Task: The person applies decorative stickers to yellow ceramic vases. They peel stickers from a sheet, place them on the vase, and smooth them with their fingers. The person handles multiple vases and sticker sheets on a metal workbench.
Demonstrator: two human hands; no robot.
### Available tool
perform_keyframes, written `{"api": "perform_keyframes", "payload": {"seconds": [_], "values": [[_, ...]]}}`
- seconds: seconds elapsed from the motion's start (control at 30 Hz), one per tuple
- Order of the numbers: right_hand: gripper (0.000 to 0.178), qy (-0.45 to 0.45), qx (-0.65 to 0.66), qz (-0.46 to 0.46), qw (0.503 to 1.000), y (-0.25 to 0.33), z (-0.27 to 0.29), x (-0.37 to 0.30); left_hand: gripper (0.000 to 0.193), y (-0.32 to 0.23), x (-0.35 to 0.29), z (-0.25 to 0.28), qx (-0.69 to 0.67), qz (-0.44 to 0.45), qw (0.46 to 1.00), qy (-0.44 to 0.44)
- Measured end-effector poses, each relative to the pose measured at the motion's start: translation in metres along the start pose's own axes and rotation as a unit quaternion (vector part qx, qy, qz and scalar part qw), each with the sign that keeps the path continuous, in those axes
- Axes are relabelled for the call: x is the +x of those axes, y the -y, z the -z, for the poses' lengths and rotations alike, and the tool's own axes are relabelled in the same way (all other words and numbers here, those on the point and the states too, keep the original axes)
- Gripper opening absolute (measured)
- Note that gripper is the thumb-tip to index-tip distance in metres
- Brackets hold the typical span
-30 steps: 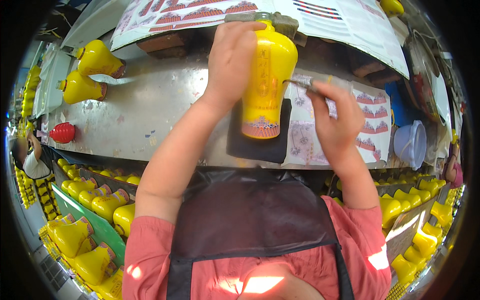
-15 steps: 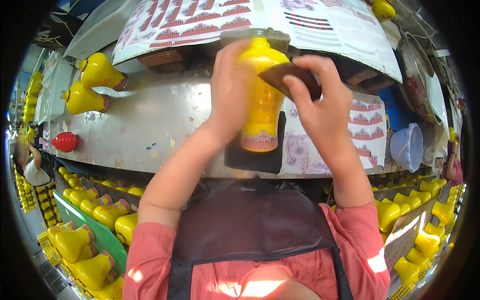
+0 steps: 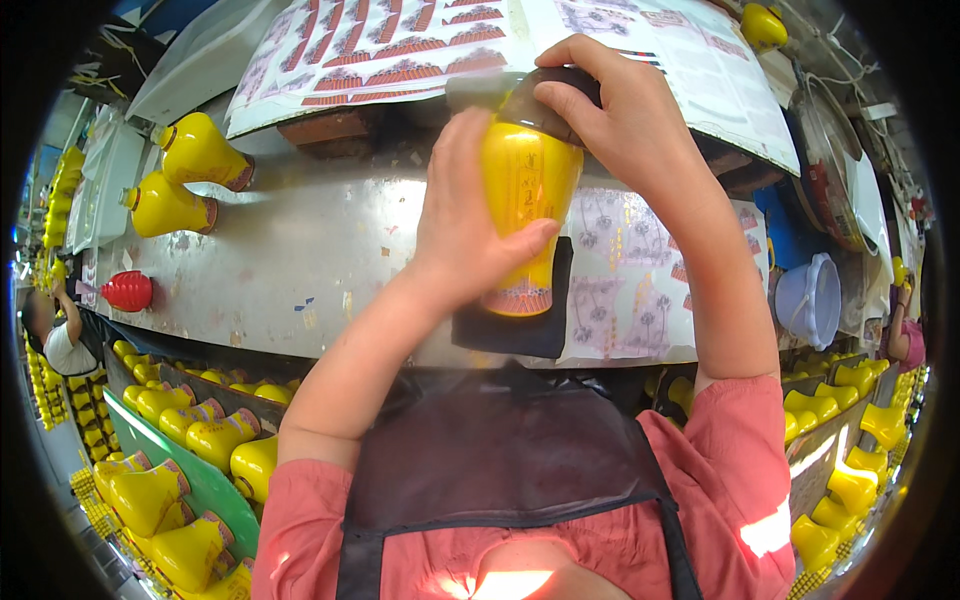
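A glossy yellow bottle with a patterned band round its base stands on the table before me, over a black cloth pad. My left hand grips its left side, the thumb lying across its front; the fingers are blurred. In my right hand, a thin dark brown flexible scraper is pinched between thumb and fingers. It lies bent over the bottle's upper shoulder and hides the neck. A sheet of purple-printed decals lies right of the bottle.
Two yellow bottles and a red ribbed container are at the left. Decal sheets lie on a raised board at the back. A pale bucket stands at right. Racks of yellow bottles flank me. Another person is far left.
My right hand has moved up and left, laying the scraper over the bottle's shoulder. The left hand has slid lower, with its thumb now across the front. The bottle's lettering now faces me more.
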State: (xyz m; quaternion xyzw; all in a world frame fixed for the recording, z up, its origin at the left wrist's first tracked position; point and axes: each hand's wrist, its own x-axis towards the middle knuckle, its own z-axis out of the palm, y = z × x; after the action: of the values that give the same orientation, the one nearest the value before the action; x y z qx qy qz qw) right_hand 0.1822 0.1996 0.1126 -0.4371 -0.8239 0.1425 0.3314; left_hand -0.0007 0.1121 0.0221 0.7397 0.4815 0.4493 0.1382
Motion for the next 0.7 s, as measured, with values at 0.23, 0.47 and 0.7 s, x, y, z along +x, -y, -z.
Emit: {"api": "perform_keyframes", "payload": {"seconds": [0.23,0.47,0.7], "values": [[0.030,-0.144,-0.148,0.307,0.929,0.016,-0.005,-0.055,0.070,-0.001,-0.010,-0.005,-0.287,0.159,0.944,-0.027],[0.027,-0.011,-0.096,0.336,0.937,0.056,-0.023,-0.111,0.061,-0.012,-0.007,-0.004,-0.499,0.234,0.834,-0.030],[0.030,0.002,0.033,0.290,0.956,0.038,-0.025,-0.126,0.076,-0.007,-0.014,-0.006,-0.347,0.197,0.917,-0.001]]}}
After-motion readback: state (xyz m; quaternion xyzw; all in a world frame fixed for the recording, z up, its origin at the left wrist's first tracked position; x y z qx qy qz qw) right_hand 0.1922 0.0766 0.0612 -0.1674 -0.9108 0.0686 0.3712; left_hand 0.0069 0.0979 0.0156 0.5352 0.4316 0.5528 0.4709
